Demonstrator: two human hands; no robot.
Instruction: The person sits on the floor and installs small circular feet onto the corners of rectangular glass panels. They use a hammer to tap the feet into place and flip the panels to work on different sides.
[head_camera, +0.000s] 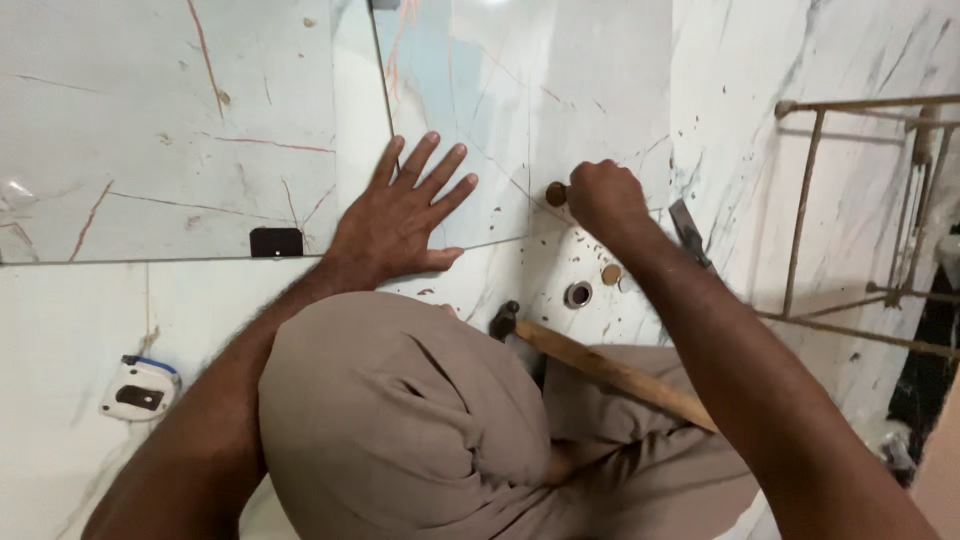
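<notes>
Nearest the camera is a bent knee (400, 420) in tan cloth, with both bare forearms reaching out past it. A hammer (600, 365) lies across the lap, its wooden handle running down to the right and its dark head resting on the white marble floor (60, 340). To the left on the floor sits a small white tape measure (138, 389) with a blue edge and a dark patch on top; no writing on it can be made out. Just past the hammer head lie a metal ring (578, 294) and a small brown disc (611, 274). A flat grey blade (688, 232) shows just right of the right wrist. The left hand (400, 220) lies flat with fingers spread on a glossy tile (180, 130) with reddish veins, beside a black clip (276, 242) at the tile's near edge. The right hand (604, 195) is curled into a fist, closed on a round brown peg (556, 194) that stands at the tile's right corner. Farther right stands a rusty metal frame (850, 200).
</notes>
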